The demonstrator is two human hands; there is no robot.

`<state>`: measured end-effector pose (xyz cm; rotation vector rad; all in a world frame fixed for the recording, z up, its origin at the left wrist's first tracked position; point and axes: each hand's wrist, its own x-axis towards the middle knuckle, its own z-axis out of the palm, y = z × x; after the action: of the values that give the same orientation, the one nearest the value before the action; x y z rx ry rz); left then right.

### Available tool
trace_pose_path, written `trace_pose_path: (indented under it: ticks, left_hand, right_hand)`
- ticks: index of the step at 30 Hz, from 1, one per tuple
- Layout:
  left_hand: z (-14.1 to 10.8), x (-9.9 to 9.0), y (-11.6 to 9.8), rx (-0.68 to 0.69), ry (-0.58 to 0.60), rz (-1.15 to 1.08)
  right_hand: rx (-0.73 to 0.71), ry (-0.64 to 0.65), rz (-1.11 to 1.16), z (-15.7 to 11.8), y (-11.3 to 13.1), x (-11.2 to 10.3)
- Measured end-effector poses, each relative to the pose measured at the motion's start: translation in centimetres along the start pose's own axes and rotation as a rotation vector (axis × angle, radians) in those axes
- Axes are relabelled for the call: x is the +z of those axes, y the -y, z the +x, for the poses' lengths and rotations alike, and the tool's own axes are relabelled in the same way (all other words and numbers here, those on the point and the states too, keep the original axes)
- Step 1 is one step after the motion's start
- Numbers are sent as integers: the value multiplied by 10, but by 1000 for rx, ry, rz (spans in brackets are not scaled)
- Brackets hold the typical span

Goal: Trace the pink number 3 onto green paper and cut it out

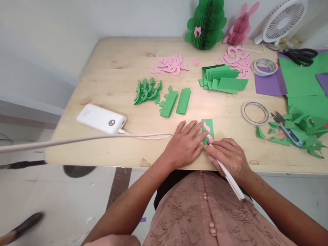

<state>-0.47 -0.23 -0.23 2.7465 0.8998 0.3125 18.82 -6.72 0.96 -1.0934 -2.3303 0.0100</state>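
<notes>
Nearest the camera is the person's embroidered, buttoned top (187, 208), cut off by the lower edge. At the table's near edge, just beyond it, lies a green paper strip (210, 124), its long axis running away from the body. A wavy pink cut-out (207, 127) lies on it lengthwise; fingers cover parts of both, so their full outlines cannot be made out. The left hand (185, 145) holds nothing in its grasp, its fingers slightly spread and laid over the papers' left side. The right hand (232, 157) pinches a white pen (230, 177), whose tip points away and leftward at the cut-out's near end, its tail slanting back over the top. Whether the tip touches paper is too small to tell. Farther out, two folded green pieces (183, 101) lie beyond the left hand, and a tape roll (255, 113) sits right of the strip.
</notes>
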Motion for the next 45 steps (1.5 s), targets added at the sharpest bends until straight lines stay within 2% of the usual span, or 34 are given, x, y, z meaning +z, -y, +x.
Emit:
trace_pose_path:
  ticks: [29,45]
  left_hand:
    - [0,-4,-2,-11,16,-7]
    - [1,-2,-2,-7,-20,-2]
  right_hand:
    - [20,7,-7,0,-1,0]
    - [19,4,4,-2,-2,-1]
